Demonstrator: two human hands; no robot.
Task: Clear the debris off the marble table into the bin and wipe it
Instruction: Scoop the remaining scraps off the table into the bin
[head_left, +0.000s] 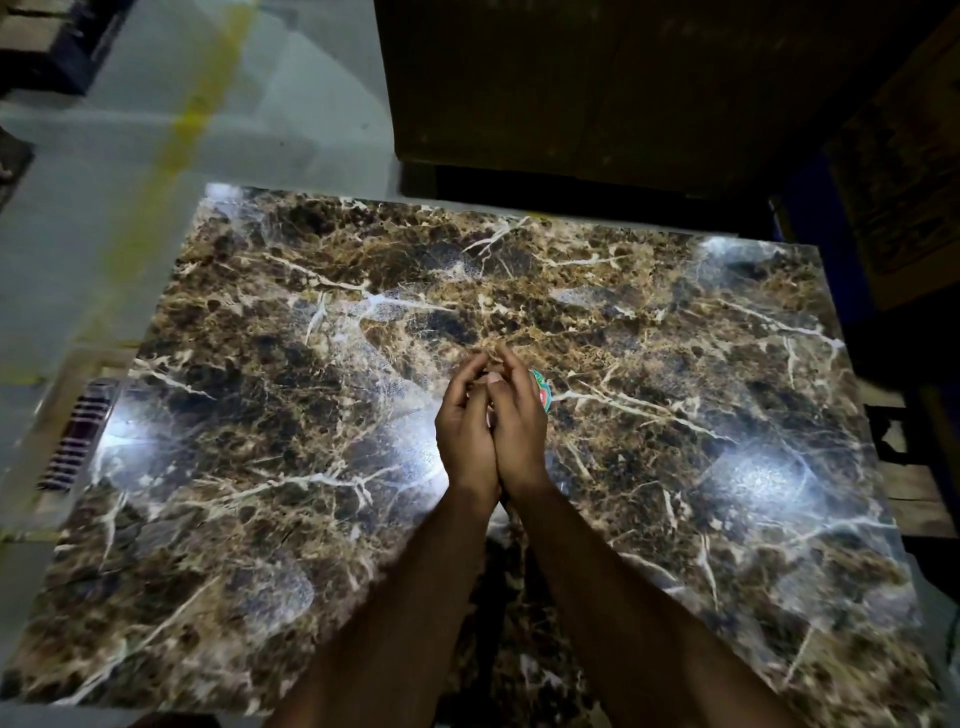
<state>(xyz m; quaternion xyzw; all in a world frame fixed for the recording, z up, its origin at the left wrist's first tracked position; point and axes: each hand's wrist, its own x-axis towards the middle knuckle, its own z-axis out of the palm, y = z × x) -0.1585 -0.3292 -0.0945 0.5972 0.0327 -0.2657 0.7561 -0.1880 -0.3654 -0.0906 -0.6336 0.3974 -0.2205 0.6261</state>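
My hands meet over the middle of the surface, my left hand touching my right hand side by side. A small wrapper pokes out just right of my right hand. A large box stands behind the surface at the top of the frame, and a floor grate lies beyond its left edge.

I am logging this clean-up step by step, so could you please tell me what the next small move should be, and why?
Probably carry the cupped hands off the marble table toward the bin, which is not in view. The left hand and right hand are pressed together above the tabletop, and a small red and green scrap shows at the right hand's edge.
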